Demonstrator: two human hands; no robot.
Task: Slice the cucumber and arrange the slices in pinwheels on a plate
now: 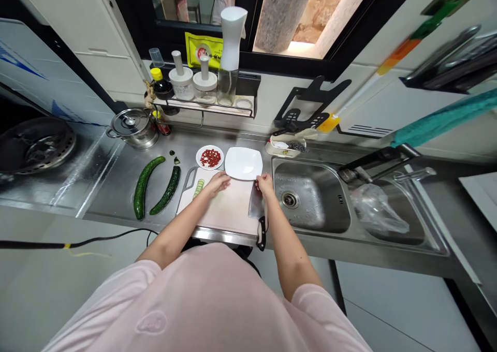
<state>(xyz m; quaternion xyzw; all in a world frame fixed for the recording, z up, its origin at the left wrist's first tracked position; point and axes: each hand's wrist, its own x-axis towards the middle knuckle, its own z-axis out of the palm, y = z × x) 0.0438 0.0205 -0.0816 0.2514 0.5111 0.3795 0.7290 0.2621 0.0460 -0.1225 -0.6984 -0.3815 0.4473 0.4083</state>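
A white, rounded-square plate (244,163) lies at the far edge of a pale cutting board (223,215). My left hand (218,183) is at the plate's near left corner, fingers curled against its edge. At the near right corner, my right hand (265,185) pinches the rim. Pale green cucumber slices (199,187) lie on the board left of my left hand. A black-handled knife (262,233) rests by the board's right side, its blade partly hidden by my right forearm. Left of the plate stands a small dish of chopped red pieces (210,158).
Two whole cucumbers (145,186) and small dark green end pieces (176,160) lie left of the board. Farther left are a lidded steel pot (134,128) and a stove burner (39,145). A sink (314,196) is at the right; above hangs a seasoning rack (209,106).
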